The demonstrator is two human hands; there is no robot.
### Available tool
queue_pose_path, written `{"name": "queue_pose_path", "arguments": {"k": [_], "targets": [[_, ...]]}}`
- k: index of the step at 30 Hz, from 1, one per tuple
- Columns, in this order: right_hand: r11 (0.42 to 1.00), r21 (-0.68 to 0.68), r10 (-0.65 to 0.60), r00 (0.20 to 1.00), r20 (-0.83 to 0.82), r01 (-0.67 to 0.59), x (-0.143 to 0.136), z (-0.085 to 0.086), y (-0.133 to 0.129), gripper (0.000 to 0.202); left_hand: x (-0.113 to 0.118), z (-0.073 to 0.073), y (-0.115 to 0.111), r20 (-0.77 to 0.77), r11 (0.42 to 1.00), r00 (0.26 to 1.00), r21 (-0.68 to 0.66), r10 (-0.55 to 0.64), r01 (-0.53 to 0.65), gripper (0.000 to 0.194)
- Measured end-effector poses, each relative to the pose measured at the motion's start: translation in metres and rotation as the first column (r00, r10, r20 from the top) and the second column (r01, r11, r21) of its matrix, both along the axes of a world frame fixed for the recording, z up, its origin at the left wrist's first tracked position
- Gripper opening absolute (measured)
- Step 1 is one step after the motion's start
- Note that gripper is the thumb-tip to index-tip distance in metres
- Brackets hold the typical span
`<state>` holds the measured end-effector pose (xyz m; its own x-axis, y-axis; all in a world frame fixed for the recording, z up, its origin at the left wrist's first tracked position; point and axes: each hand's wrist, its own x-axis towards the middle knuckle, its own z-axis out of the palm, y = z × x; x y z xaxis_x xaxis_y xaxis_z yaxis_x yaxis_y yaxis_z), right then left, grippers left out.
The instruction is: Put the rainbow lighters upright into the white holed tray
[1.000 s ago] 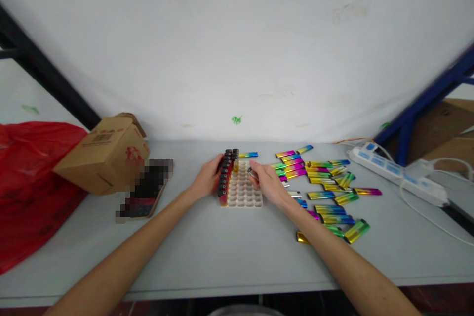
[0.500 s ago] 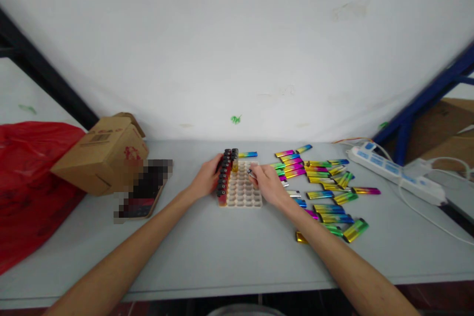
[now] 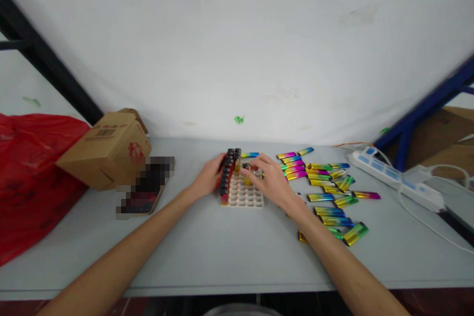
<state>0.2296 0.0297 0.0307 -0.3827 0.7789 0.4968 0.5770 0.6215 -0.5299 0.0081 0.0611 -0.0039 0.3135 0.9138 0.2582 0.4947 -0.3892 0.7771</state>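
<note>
Right hand (image 3: pixel 273 181) pinches a lighter (image 3: pixel 248 180) at the tray (image 3: pixel 242 202), where skewed pressure could tip it, the left hand's (image 3: pixel 208 177) grip hidden.

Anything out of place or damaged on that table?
No damage visible. The shiny pieces right of the pale tray lie at mixed angles, some overlapping. One blue-and-yellow piece looks stray: it lies apart, behind the tray.

The right hand (image 3: pixel 272 179) holds a yellow lighter (image 3: pixel 248 180) at the white tray (image 3: pixel 245 203).
</note>
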Motion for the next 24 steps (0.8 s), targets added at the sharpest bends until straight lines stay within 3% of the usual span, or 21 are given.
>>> {"name": "queue_pose_path", "arguments": {"k": [5,9,17,21,24], "targets": [[0.998,-0.031,-0.055,0.998,0.013,0.055,-0.011,-0.011,0.006,0.026,0.000,-0.002,0.000,-0.014,1.000,1.000,-0.002,0.006,-0.006,0.036],[0.995,-0.027,-0.088,0.980,0.176,0.094,-0.016,-0.015,0.008,0.026,0.000,-0.003,0.001,-0.024,1.000,1.000,0.016,-0.005,0.006,0.036],[0.983,0.079,-0.180,0.800,0.573,0.164,-0.030,0.001,0.009,0.038,0.000,-0.001,0.000,-0.029,1.000,1.000,0.016,0.011,-0.010,0.035],[0.984,0.052,-0.168,0.804,0.570,0.169,-0.027,0.011,0.009,0.038,-0.001,0.000,0.000,-0.004,1.000,1.000,0.011,-0.003,0.003,0.037],[0.988,0.000,-0.137,0.865,0.483,0.156,-0.001,0.015,0.011,0.041,-0.001,-0.003,0.002,-0.004,1.000,1.000,0.009,-0.006,0.006,0.039]]}}
